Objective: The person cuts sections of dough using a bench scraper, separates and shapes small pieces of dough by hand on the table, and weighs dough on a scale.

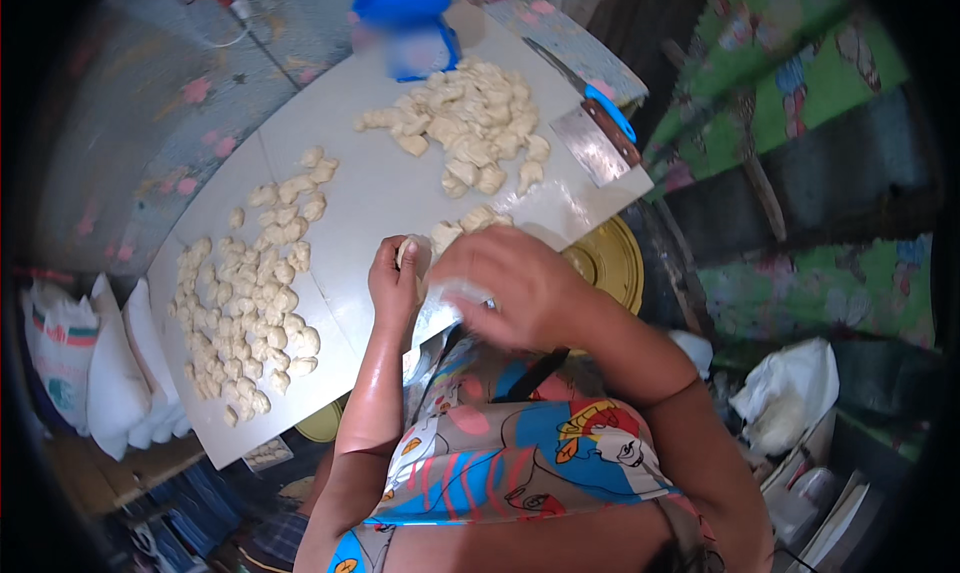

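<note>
My left hand (391, 279) is curled around a piece of dough (406, 252) near the table's front edge, its thumb on top. To its right, my right hand (510, 284) is motion-blurred above the edge, thumb apart from the fingers; I cannot tell whether anything is in it. A short row of dough pieces (448, 235) lies just beyond the right hand, partly hidden by it. A large heap of cut dough (484, 115) sits farther back on the pale tabletop (360, 198). Many small rounded dough lumps (259, 295) are spread over the table's left side.
At the table's right corner lie a cleaver (596, 142) and a blue-handled knife (609, 108). A blue plastic object (424, 48) stands at the back. Beneath the right edge is a yellow round tub (626, 262). White sacks (116, 378) stand at the left.
</note>
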A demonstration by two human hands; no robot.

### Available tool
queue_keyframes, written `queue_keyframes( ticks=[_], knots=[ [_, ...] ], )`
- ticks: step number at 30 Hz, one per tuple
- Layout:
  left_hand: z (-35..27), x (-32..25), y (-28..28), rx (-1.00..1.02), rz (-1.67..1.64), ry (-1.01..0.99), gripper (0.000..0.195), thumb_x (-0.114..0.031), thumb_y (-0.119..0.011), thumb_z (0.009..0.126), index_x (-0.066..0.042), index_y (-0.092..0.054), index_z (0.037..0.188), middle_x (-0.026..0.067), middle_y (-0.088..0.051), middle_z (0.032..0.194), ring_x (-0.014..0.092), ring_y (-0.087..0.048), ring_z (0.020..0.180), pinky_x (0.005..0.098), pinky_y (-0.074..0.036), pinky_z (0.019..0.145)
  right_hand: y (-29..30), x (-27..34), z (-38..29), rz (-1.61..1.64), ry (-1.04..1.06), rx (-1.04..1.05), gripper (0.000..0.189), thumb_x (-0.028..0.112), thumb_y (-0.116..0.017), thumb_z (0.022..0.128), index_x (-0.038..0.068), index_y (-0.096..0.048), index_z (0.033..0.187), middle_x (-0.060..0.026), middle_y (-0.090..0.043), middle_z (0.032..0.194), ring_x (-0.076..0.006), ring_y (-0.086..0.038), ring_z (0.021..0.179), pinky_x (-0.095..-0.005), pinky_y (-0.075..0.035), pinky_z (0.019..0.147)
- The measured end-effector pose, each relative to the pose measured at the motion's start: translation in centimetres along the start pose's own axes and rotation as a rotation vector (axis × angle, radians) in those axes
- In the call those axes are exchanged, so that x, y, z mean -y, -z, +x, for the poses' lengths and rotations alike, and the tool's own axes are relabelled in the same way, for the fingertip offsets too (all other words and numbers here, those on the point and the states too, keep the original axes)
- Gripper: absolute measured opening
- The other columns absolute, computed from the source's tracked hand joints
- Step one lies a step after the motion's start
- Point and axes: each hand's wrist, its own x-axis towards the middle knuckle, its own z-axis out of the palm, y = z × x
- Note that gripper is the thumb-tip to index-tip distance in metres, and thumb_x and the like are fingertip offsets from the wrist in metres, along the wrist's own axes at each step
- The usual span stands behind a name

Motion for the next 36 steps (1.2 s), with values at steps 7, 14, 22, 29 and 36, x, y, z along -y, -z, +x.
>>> queue_keyframes(
  ticks=[7,14,22,29,36],
  knots=[
    [0.2,-1.2,0.4,0.028,-0.091,-0.091,0.024,-0.022,-0.053,0.096,0.001,-0.060,0.100,0.0058,-0.061,0.085,0.011,-0.054,0.078,0.0256,-0.045,0.071,4.1,11.3,4.1,0.056,0.030,-0.424,0.021,0.020,-0.059,0.070,0.002,-0.049,0.064,-0.0084,-0.053,0.060,-0.0166,-0.053,0.052,-0.0315,-0.041,0.048],
    [-0.3,-0.8,0.5,0.082,-0.081,-0.031,0.025,-0.022,-0.054,0.096,0.002,-0.060,0.101,0.0065,-0.062,0.087,0.011,-0.054,0.078,0.0255,-0.045,0.073,3.0,10.6,3.7,0.108,0.036,-0.451,0.019,0.021,-0.060,0.070,0.003,-0.052,0.070,-0.0072,-0.054,0.064,-0.0178,-0.054,0.054,-0.0330,-0.042,0.051],
    [-0.3,-0.6,0.7,0.148,-0.062,-0.038,0.021,-0.019,-0.053,0.097,0.000,-0.059,0.102,0.0044,-0.060,0.094,0.010,-0.053,0.085,0.0238,-0.044,0.078,1.5,10.5,4.5,0.071,0.041,-0.369,0.020,0.021,-0.062,0.071,0.005,-0.054,0.078,-0.0057,-0.054,0.069,-0.0191,-0.055,0.057,-0.0347,-0.043,0.053],
    [0.3,0.0,2.0,0.077,-0.348,0.004,0.026,-0.016,-0.051,0.097,-0.001,-0.051,0.117,0.0076,-0.057,0.107,0.011,-0.053,0.090,0.0260,-0.045,0.079,0.1,8.1,7.0,0.052,0.020,0.092,0.023,0.022,-0.060,0.073,0.005,-0.057,0.088,-0.0097,-0.057,0.078,-0.0213,-0.059,0.060,-0.0360,-0.046,0.054],
    [2.1,-0.3,3.8,0.255,-0.838,0.313,0.033,0.002,-0.038,0.082,0.005,-0.054,0.111,0.0166,-0.050,0.125,0.026,-0.049,0.117,0.0400,-0.038,0.101,-9.2,-5.3,1.7,-0.058,-0.560,0.632,0.041,0.013,-0.069,0.067,0.010,-0.059,0.106,-0.0102,-0.060,0.095,-0.0279,-0.061,0.092,-0.0390,-0.049,0.075]
  ],
)
